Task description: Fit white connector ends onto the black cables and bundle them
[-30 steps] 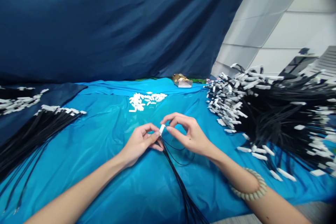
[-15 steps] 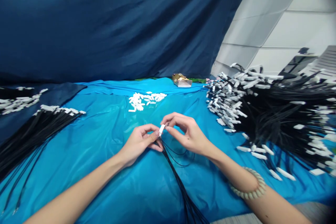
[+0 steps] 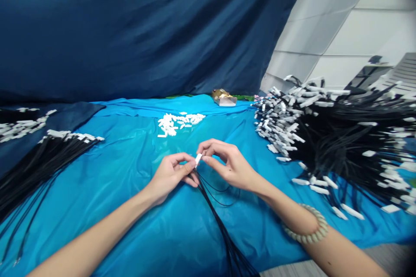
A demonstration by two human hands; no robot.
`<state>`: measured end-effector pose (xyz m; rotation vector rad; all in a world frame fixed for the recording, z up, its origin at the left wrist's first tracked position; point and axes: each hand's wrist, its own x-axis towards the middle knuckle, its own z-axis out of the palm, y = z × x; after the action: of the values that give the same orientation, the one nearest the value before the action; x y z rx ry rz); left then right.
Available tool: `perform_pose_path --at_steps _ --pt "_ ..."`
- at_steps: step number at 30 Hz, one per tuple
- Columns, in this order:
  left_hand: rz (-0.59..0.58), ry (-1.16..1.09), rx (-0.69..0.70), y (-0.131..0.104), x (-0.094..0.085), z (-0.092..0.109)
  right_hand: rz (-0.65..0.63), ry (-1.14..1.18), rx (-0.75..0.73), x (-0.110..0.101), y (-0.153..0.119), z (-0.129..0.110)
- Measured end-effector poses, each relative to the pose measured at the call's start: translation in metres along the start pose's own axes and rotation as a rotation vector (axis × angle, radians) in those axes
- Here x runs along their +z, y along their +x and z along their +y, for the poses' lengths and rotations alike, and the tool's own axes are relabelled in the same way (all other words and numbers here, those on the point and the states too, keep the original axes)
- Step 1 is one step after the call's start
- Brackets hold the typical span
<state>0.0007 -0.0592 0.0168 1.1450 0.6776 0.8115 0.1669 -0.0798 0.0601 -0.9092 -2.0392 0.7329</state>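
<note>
My left hand (image 3: 173, 177) is closed, with thumb and fingers pinching a small white plastic connector (image 3: 198, 160) and the tops of several black wires (image 3: 212, 212). The wires run from it down to the bottom edge. At the connector's right side, my right hand (image 3: 227, 164) is closed in a fingertip pinch on what looks like a thin black wire end, mostly hidden by the fingers. Below that hand, a thin wire loop (image 3: 235, 201) curves over the blue cloth (image 3: 130, 220). A bracelet circles my right forearm.
Loose white connectors (image 3: 170, 124) lie in a small pile ahead. Black wires with white connectors (image 3: 74, 136) are laid out at left. A large heap of similar wires (image 3: 338, 138) fills the right side. A gold-and-white box (image 3: 224, 98) stands at the back, before a dark blue curtain (image 3: 146, 34).
The view has shifted slightly, so everything sits a little further left. Both hands keep the same pinch at the white connector, with hardly any movement.
</note>
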Motion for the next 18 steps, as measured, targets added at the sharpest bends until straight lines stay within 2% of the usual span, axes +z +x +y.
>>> perform_pose_path --at_steps 6,11,15,18 --pt "0.002 -0.006 -0.017 0.0001 -0.0008 -0.0014 0.000 -0.027 -0.002 0.0012 0.0011 -0.0006" --pt "0.002 0.045 -0.059 0.0025 -0.0025 -0.0011 0.064 -0.168 -0.028 0.0038 0.0018 0.0036" --pt "0.062 0.041 -0.027 0.0053 -0.0057 -0.0013 0.154 -0.357 -0.145 0.0043 0.0011 0.0050" --pt "0.115 -0.014 -0.024 0.0078 -0.0093 -0.0032 0.108 -0.519 -0.267 0.0014 -0.0002 0.0024"
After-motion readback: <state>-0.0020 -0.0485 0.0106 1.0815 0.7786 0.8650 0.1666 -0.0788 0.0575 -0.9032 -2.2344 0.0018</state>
